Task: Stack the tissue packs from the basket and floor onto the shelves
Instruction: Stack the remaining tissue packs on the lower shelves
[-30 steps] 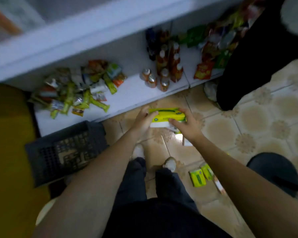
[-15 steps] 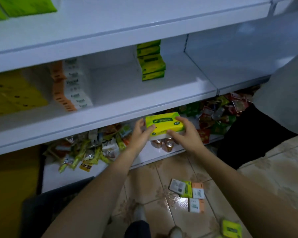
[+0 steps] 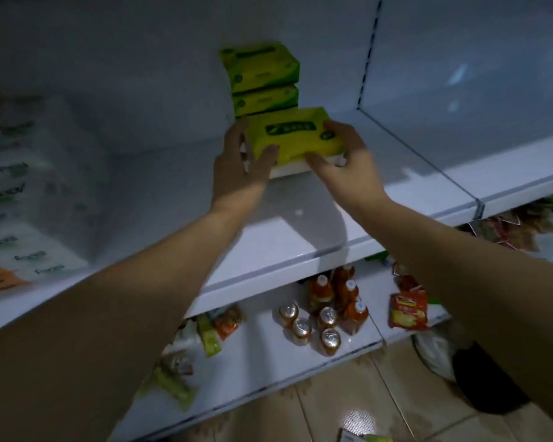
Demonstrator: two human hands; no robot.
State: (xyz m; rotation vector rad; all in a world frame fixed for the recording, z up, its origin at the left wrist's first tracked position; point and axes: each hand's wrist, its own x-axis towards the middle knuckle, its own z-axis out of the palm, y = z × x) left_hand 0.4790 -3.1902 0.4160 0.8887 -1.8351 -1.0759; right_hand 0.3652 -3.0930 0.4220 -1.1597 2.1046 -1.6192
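Observation:
I hold a yellow-green tissue pack (image 3: 292, 135) between both hands over the white middle shelf (image 3: 300, 237). My left hand (image 3: 241, 167) grips its left end, thumb on the front face. My right hand (image 3: 345, 164) grips its right end. The pack sits just in front of a stack of green tissue packs (image 3: 262, 79) standing against the shelf's back wall. Whether the held pack touches the shelf is unclear. White and orange tissue packs (image 3: 16, 218) fill the shelf's left side, blurred.
The bottom shelf (image 3: 256, 362) carries orange drink bottles and cans (image 3: 326, 311), snack sachets (image 3: 205, 339) and a red packet (image 3: 407, 311). A black object (image 3: 489, 387) sits on the tiled floor at lower right. A pack edge (image 3: 361, 437) shows at the bottom.
Both hands have lifted the yellow-green pack from near the floor up past the bottom shelf to the middle shelf, in front of the green stack. My view has tilted upward.

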